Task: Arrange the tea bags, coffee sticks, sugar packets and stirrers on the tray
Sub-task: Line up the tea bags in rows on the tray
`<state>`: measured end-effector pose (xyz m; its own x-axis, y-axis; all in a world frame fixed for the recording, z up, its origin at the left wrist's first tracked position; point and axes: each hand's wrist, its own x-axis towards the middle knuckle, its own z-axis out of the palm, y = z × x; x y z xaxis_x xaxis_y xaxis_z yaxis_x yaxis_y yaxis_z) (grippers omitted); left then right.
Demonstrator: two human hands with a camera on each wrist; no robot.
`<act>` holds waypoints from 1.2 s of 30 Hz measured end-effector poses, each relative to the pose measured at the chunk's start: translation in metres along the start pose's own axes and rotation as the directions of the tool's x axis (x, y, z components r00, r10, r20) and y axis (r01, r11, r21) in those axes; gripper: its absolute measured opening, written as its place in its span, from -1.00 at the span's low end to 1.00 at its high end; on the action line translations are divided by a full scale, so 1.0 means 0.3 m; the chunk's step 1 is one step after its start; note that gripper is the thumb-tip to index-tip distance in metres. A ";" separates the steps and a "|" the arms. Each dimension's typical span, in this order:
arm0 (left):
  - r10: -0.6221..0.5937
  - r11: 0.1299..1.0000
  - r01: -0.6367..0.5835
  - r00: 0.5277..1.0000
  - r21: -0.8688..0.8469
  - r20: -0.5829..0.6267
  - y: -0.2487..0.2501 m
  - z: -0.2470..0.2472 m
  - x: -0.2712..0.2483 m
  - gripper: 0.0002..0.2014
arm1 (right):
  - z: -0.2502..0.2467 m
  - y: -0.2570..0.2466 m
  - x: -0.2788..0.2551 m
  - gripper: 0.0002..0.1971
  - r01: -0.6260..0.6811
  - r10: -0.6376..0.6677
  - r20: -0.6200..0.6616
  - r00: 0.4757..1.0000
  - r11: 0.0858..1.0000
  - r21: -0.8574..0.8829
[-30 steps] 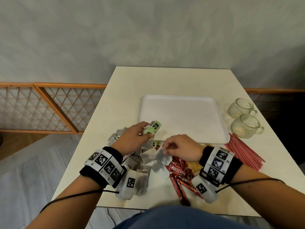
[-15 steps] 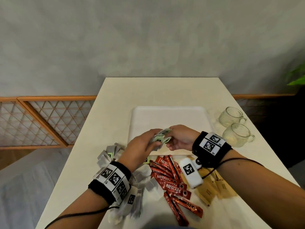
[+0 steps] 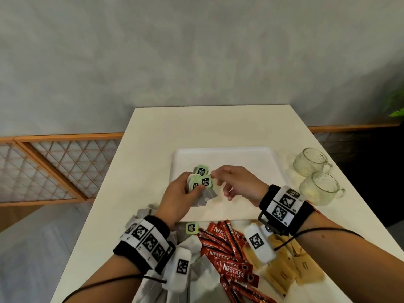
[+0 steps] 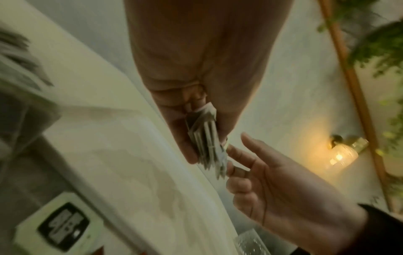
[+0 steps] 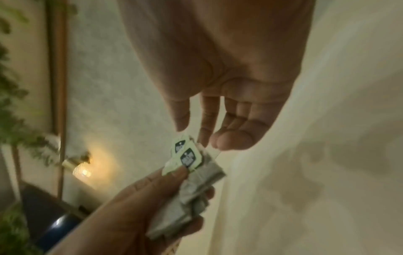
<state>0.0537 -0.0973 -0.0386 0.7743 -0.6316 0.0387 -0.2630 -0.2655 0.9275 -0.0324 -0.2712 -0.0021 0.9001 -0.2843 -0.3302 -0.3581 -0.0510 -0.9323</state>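
The head view was bright with soft, even light, and its edges bent outward. Both wrist views were dimmer and yellowish, and blurry. A small lamp [image 4: 342, 154] glowed warm on the wall [image 5: 113, 103]. Faint grey shadows lay on the tray [image 4: 135, 155].

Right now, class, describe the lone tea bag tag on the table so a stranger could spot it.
Find the white tray. At its near edge, left of the red coffee sticks, lies one tag. It is green with a dark logo, and lies apart from those in the hands.

cups [image 3: 314, 173] right of tray [image 3: 251, 158]; coffee sticks [image 3: 227, 254] before it.
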 end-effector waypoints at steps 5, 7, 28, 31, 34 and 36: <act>-0.085 0.992 0.091 0.994 -0.092 0.063 -0.010 -0.038 0.073 -0.80 | 0.009 0.009 0.084 -0.92 0.122 -0.123 -0.045 0.991 0.992 -0.042; -0.125 0.985 0.128 0.992 -0.115 0.033 -0.020 -0.064 0.115 -0.81 | 0.009 0.000 0.135 -0.95 0.128 -0.129 -0.076 0.989 0.992 -0.009; -0.363 0.925 0.335 0.919 -0.177 -0.156 -0.177 -0.238 0.410 -0.79 | 0.170 0.013 0.733 -0.84 -0.036 0.001 -0.257 0.966 0.991 -0.129; -0.364 0.926 0.338 0.918 -0.168 -0.160 -0.193 -0.228 0.419 -0.80 | 0.172 0.014 0.738 -0.87 0.006 -0.054 -0.319 0.946 0.989 -0.149; -0.356 0.929 0.333 0.922 -0.159 -0.148 -0.192 -0.219 0.425 -0.79 | 0.164 0.010 0.738 -0.95 -0.033 -0.011 -0.328 0.945 0.991 -0.129; -0.356 0.928 0.332 0.924 -0.170 -0.137 -0.189 -0.219 0.424 -0.79 | 0.160 0.009 0.738 -0.94 -0.048 0.009 -0.318 0.948 0.992 -0.116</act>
<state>0.2051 -0.1147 -0.0619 0.8884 -0.3892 -0.2435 0.1113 -0.3321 0.9367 0.1780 -0.2883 -0.0850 0.7713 -0.5744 -0.2742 -0.4275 -0.1483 -0.8918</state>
